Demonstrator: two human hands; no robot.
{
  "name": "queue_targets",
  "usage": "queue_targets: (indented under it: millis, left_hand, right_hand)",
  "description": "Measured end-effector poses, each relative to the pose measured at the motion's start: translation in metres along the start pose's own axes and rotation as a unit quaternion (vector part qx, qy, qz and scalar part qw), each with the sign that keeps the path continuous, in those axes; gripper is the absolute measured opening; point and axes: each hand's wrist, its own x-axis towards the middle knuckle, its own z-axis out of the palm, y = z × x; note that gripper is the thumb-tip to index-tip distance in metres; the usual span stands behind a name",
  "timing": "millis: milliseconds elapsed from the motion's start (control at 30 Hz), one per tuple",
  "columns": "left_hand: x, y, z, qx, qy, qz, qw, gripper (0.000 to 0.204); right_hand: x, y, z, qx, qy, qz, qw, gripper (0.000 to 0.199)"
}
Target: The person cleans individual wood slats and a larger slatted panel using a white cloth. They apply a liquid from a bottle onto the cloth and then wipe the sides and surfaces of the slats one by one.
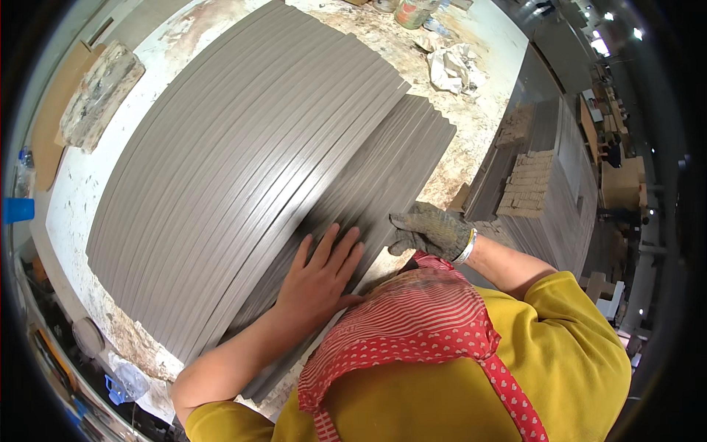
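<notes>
A wide stack of long grey wood-grain boards (243,140) lies fanned out in overlapping strips. A lower group of the same boards (398,155) sits along its right side, nearer to me. My left hand (322,269) is bare and lies flat on these lower boards, fingers spread. My right hand (434,230), in a dark grey work glove, is at their near right edge. Its fingers are bent about the edge of a grey board; the underside of this grip is hidden.
The boards rest on a stained white table (508,29). Crumpled paper (455,68) and a can (412,12) are at the far side. A worn block (101,96) lies at the left. Stacked boards (532,184) stand beyond the right edge. A clear jug (127,383) is at lower left.
</notes>
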Motion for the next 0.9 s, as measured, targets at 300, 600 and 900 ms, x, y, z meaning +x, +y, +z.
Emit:
queue_targets:
  millis: [300, 600, 900]
  left_hand:
    - [-0.065, 0.064, 0.020, 0.084, 0.039, -0.158, 0.983, 0.047]
    - [-0.044, 0.080, 0.063, 0.157, 0.203, -0.279, 0.925, 0.036]
    - [-0.043, 0.079, 0.065, 0.197, 0.267, -0.298, 0.895, 0.031]
  right_hand:
    - [0.014, 0.003, -0.014, 0.006, -0.049, 0.021, 0.999, 0.027]
    - [0.018, -0.012, -0.015, 0.050, -0.116, 0.067, 0.990, 0.026]
    - [0.019, -0.018, -0.024, 0.030, -0.224, 0.070, 0.972, 0.041]
